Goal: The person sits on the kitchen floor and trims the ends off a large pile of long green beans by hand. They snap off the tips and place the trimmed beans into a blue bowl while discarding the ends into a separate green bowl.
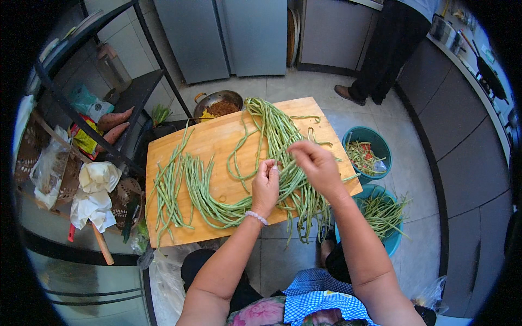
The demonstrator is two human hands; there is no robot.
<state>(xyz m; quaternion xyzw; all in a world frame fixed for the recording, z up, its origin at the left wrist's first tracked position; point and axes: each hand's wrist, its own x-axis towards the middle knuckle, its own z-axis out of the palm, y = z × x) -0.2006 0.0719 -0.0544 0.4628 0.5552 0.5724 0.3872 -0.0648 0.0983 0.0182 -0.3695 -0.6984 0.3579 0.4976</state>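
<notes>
Long green yardlong beans lie over a wooden board [228,142]. One large heap of yardlong beans [281,130] runs down its right side and hangs past the near edge; a curved bundle [208,203] joins it from the left. A looser bunch [167,191] rests at the far left. My left hand [266,187], a beaded bracelet at its wrist, pinches a bean between thumb and finger over the heap. Close by on the right, my right hand [316,165] is curled and blurred above the beans; whether it holds a bean is unclear.
A teal bucket [387,163] with bean scraps and a teal basin [397,240] with beans stand right of the board. A wok [234,95] is beyond it. Left are a black shelf rack [142,87] with sweet potatoes [114,134] and baskets. Another person [387,45] stands at the back right.
</notes>
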